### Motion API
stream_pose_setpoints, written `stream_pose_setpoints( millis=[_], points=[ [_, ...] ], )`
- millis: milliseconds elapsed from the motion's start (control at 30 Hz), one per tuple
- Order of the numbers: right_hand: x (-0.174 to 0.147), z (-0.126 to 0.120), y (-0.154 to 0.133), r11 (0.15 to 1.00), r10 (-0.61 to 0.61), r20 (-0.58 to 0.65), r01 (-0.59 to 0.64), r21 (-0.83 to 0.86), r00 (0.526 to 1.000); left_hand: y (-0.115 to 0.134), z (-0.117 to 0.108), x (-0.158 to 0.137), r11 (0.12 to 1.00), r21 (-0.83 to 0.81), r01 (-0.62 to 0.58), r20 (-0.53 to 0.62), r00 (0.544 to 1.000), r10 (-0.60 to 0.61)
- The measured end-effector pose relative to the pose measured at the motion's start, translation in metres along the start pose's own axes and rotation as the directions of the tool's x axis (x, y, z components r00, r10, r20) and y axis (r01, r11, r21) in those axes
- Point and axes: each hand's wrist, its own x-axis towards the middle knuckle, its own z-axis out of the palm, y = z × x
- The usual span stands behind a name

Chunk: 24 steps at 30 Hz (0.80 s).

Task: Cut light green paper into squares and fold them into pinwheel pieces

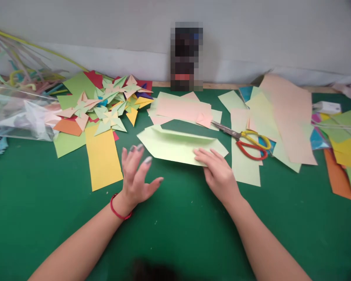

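A light green sheet of paper (175,146), creased lengthwise and with pointed ends, lies before me on the green table. My right hand (218,171) grips its near right edge, with fingers on top and the thumb at the edge below. Raised off to the left of the paper, my left hand (137,175) has its fingers spread and touches nothing. Beneath and beside that hand is a yellow paper strip (103,160). Scissors (248,142) with red and yellow handles lie to the right of the creased sheet, on other paper.
Folded paper stars (109,117) pile up at back left, beside a clear plastic bag (23,113). Pink strips (183,107) lie behind the creased sheet. Paper sheets (292,121) spread at right, near a small white box (327,107). A pixelated dark object (187,56) stands against the wall.
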Motion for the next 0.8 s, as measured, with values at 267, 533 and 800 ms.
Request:
stream_pose_setpoints(
  millis=[267, 533, 800],
  points=[
    [-0.003, 0.001, 0.006, 0.999, -0.034, 0.280, 0.037, -0.005, 0.959, 0.009, 0.009, 0.002, 0.968, -0.180, -0.176, 0.607, 0.754, 0.250],
    [0.000, -0.005, -0.003, 0.989, 0.064, 0.309, -0.101, 0.106, 0.949, 0.001, 0.015, -0.004, 0.981, -0.185, -0.061, 0.652, 0.739, 0.169],
    [0.001, -0.009, -0.003, 0.991, 0.024, 0.351, -0.069, 0.117, 0.936, -0.001, 0.014, -0.002, 0.974, -0.225, 0.002, 0.664, 0.732, 0.152]
  ],
)
